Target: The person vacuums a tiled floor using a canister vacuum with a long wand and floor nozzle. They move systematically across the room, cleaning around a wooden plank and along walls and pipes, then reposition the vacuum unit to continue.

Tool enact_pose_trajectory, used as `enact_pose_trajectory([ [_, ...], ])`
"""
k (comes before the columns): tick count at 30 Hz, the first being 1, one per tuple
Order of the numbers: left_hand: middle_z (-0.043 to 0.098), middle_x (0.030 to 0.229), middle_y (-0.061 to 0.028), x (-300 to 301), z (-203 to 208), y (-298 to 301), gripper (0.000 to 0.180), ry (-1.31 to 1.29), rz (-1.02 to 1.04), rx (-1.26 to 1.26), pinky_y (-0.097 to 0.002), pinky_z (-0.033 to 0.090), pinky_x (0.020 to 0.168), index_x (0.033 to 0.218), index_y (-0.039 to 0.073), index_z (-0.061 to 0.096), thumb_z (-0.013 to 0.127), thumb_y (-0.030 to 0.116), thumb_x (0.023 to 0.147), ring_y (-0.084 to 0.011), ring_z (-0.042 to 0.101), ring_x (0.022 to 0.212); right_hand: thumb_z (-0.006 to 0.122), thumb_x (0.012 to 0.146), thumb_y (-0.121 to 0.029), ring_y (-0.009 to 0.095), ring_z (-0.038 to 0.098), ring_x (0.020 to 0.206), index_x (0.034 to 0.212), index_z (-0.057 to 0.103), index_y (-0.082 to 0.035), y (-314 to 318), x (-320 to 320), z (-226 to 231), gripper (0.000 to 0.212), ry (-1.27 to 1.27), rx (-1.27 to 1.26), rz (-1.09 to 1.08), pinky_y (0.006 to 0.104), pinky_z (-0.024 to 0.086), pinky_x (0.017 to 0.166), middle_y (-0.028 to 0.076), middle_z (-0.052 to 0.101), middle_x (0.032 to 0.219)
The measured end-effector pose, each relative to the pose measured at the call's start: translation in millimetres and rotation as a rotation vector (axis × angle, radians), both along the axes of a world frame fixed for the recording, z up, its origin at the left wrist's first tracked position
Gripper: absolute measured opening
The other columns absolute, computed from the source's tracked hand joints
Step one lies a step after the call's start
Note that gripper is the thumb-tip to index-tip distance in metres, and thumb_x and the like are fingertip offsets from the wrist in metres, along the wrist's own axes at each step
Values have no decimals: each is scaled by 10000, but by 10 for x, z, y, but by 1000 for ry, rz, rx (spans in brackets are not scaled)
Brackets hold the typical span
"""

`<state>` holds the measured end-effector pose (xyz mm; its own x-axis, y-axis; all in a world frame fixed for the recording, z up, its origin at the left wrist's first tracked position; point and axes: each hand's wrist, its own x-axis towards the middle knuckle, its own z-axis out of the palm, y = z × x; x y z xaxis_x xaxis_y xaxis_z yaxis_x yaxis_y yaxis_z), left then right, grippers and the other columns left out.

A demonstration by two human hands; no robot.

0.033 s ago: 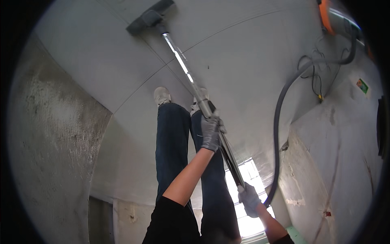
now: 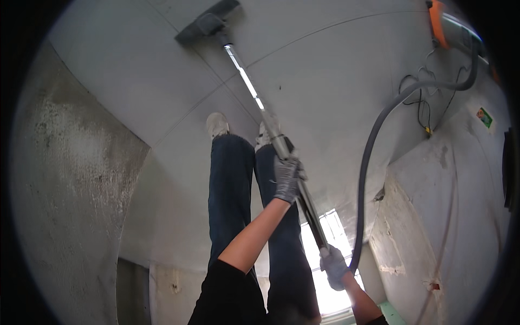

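Note:
I hold a vacuum wand (image 2: 254,95), a shiny metal tube that ends in a dark floor nozzle (image 2: 206,24) resting on the grey floor (image 2: 135,81). My left hand (image 2: 287,179), in a grey glove, grips the dark middle part of the wand. Lower down, my gloved right hand (image 2: 333,265) grips the wand's end, where the grey hose (image 2: 374,146) joins it. Below the wand are my legs in blue jeans (image 2: 230,189) and my pale shoes (image 2: 216,124).
The hose curves up and right to an orange and grey vacuum body (image 2: 441,24). Thin cables (image 2: 420,105) lie on the floor near it. A rough concrete wall (image 2: 70,189) stands at the left, a pale wall (image 2: 449,216) at the right.

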<state>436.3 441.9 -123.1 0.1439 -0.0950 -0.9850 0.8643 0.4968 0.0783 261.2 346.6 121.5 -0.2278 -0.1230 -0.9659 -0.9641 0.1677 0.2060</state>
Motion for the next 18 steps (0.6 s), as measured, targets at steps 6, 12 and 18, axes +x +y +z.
enact_pose_trajectory([
  [6, 504, 638, -54, -1363, 737, -500, 260, 339, -209, -306, -313, 453, 353, 963, 82, 397, 634, 163, 897, -154, 534, 434, 439, 925, -407, 162, 540, 457, 736, 521, -32, -174, -968, 1138, 428, 430, -3, 310, 328, 449, 449, 50, 518, 528],
  [12, 501, 606, -38, -952, 642, -414, 317, 339, -273, -257, -314, 443, 368, 974, 69, 399, 671, 200, 874, -141, 506, 413, 466, 923, -352, 133, 491, 519, 754, 521, -36, 40, -505, 1019, 363, 317, -169, 94, 317, 410, 483, 33, 505, 578],
  [18, 516, 618, -70, -266, -13, -212, 333, 15, -121, -137, -301, 469, 355, 1043, 54, 389, 654, 189, 892, -157, 533, 404, 511, 934, -413, 90, 476, 501, 839, 520, -29, 144, 30, 245, 396, 33, -92, 268, 277, 387, 454, 3, 489, 567],
])
